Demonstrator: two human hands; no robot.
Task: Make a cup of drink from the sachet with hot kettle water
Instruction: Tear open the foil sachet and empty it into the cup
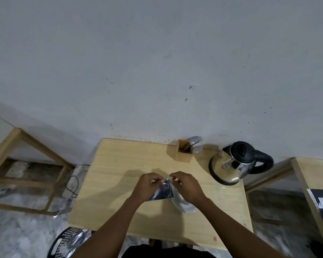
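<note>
A dark, shiny sachet (pixel 161 191) hangs above the middle of the wooden table (pixel 119 164). My left hand (pixel 147 187) pinches its top left edge, and my right hand (pixel 188 187) pinches the top right corner. Under my right hand sits a white cup (pixel 183 205), mostly hidden by the hand and the sachet. A steel kettle (pixel 233 164) with a black lid and handle stands on its base at the table's right rear.
A wooden holder with spoons and a fork (pixel 185 151) stands at the back edge by the wall. A black basket (pixel 67 243) sits on the floor at the lower left. Wooden frames flank the table, and a black cable (pixel 73 187) lies left.
</note>
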